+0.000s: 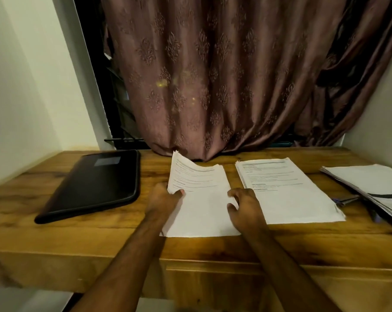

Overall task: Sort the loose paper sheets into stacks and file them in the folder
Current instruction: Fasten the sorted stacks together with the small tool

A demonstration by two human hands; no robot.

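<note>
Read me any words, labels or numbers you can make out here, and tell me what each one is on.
None can be read.
Middle stack, gripped by the left hand: printed lines, too blurred.
Second stack, right of the right hand: bold headings and lines, too blurred.
Far-right stack: no print visible.
Black folder: a pale label patch, nothing legible on it.

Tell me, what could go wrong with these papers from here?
The left hand pinches only the left edge of the middle stack, whose far end already curls up; with so small a grip, sheets might slip or fan out. The right hand hovers at its right edge, holding nothing. The next stack lies close beside it, so piles could mix. The black folder looks closed.
</note>
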